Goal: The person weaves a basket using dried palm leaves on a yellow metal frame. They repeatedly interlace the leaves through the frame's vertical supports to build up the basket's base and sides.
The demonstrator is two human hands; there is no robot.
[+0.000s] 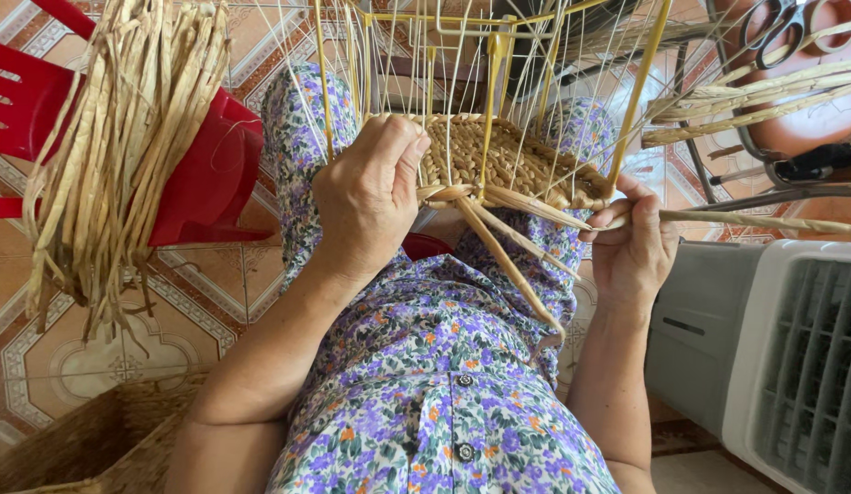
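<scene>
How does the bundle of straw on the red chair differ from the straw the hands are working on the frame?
The straw bundle hangs loose and unwoven over the red chair; the woven panel is tightly plaited on the yellow frame. No hand touches the bundle; left hand and right hand grip the panel's strands. Both are tan.

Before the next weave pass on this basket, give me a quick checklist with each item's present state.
1. Left hand pressed on the woven basket base: ok.
2. Right hand pinching the working straw strand: ok.
3. Yellow wire frame upright around the weave: ok.
4. Spare dried straw bundle hanging over the red plastic chair: ok.
5. Scissors within view: ok.
6. Strand tension: cannot tell.
</scene>
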